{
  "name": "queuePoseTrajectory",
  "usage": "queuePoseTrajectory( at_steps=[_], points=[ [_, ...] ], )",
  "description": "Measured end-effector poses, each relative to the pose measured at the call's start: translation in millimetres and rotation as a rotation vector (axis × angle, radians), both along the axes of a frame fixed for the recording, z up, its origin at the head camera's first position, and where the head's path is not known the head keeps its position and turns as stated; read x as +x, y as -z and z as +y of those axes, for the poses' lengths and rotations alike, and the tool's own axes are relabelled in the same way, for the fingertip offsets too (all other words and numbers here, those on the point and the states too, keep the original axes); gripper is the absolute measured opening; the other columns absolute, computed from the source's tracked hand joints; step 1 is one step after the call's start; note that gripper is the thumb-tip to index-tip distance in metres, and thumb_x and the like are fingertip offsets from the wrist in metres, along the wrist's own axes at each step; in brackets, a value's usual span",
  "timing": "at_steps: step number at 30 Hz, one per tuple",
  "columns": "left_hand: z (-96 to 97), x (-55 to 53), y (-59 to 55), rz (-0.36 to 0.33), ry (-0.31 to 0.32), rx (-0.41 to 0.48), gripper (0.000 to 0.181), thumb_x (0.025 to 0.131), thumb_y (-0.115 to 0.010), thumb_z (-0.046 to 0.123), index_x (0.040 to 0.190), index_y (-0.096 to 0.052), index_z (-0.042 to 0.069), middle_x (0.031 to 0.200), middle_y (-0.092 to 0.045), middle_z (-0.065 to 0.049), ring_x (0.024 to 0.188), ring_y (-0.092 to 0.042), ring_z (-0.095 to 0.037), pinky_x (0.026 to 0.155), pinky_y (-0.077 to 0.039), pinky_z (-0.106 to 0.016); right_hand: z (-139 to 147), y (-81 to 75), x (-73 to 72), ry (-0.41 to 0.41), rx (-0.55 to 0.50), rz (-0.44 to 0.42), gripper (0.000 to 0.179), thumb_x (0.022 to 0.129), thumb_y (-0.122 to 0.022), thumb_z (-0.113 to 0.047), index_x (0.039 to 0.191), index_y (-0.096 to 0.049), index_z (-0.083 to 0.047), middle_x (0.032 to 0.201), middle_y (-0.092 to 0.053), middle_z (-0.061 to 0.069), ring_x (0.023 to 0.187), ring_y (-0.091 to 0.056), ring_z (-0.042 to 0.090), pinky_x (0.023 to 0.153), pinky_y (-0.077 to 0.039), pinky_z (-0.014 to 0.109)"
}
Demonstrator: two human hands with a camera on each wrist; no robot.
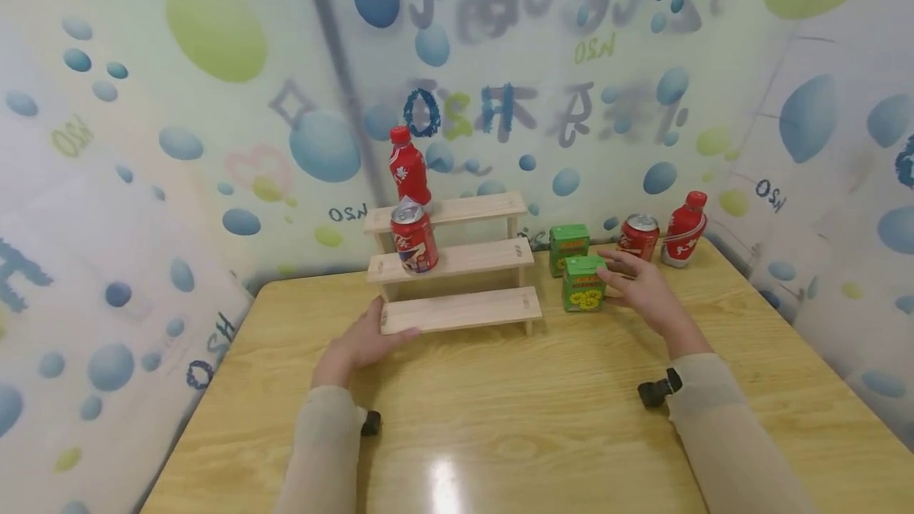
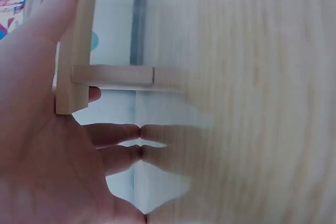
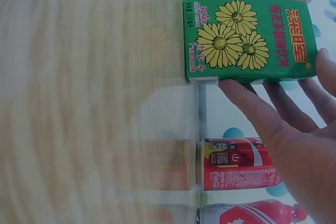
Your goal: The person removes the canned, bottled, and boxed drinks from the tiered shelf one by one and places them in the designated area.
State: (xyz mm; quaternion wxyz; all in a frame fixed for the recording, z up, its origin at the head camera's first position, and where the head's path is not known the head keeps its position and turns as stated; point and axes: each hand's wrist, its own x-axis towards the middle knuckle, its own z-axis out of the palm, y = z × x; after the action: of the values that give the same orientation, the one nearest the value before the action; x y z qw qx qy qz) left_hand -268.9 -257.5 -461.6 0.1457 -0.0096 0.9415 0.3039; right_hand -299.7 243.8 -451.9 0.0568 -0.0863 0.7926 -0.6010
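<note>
My left hand (image 1: 366, 337) grips the left end of the lowest board on a three-step wooden shelf (image 1: 457, 312). Its thumb lies along the front edge; in the left wrist view other fingers reach down to the tabletop beside the shelf leg (image 2: 113, 75). With fairly straight fingers, my right hand (image 1: 646, 296) touches the right side of a green drink carton (image 1: 584, 285) printed with yellow flowers, which stands upright on the table. Just behind it is a second green carton (image 1: 569, 244), partly hidden. Some right fingers are hidden behind the hand.
On the middle step stands a red can (image 1: 414, 240); on the top step, a red bottle (image 1: 409, 173). Another red can (image 1: 638, 236) and red bottle (image 1: 685, 230) stand at the table's (image 1: 500, 419) back right, close behind my right hand. A patterned wall (image 1: 607, 141) borders the back.
</note>
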Motion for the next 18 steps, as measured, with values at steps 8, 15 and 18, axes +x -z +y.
queuePoseTrajectory(
  at_steps=[8, 15, 18],
  points=[
    [-2.2, 0.0, 0.1, 0.028, 0.006, 0.017, 0.132, 0.082, -0.064, 0.089, 0.173, -0.003, 0.015, 0.177, -0.022, -0.023, 0.162, -0.025, -0.048, 0.129, -0.025, -0.071, -5.2, -5.0, 2.7, -0.013, 0.001, -0.020, 0.066, 0.112, -0.057, -0.034, 0.167, -0.032, -0.006, 0.168, -0.033, 0.032, 0.154, -0.037, 0.051, 0.110, -0.051, 0.064],
    [-1.2, 0.0, -3.4, -0.009, -0.007, 0.001, 0.136, 0.080, -0.063, 0.091, 0.173, 0.000, 0.014, 0.179, -0.015, -0.022, 0.164, -0.018, -0.048, 0.130, -0.019, -0.071, -6.1, -6.4, 4.7, -0.011, 0.002, -0.022, 0.066, 0.112, -0.056, -0.033, 0.167, -0.032, -0.007, 0.168, -0.033, 0.032, 0.154, -0.038, 0.050, 0.109, -0.054, 0.060],
    [-0.4, 0.9, -4.4, -0.028, -0.008, 0.020, 0.137, 0.080, -0.064, 0.090, 0.173, 0.002, 0.014, 0.179, -0.012, -0.023, 0.164, -0.015, -0.048, 0.132, -0.019, -0.068, -5.3, -6.2, 4.9, -0.009, 0.000, -0.028, 0.065, 0.112, -0.057, -0.033, 0.167, -0.033, -0.007, 0.168, -0.033, 0.031, 0.153, -0.039, 0.049, 0.108, -0.055, 0.059]
  ],
)
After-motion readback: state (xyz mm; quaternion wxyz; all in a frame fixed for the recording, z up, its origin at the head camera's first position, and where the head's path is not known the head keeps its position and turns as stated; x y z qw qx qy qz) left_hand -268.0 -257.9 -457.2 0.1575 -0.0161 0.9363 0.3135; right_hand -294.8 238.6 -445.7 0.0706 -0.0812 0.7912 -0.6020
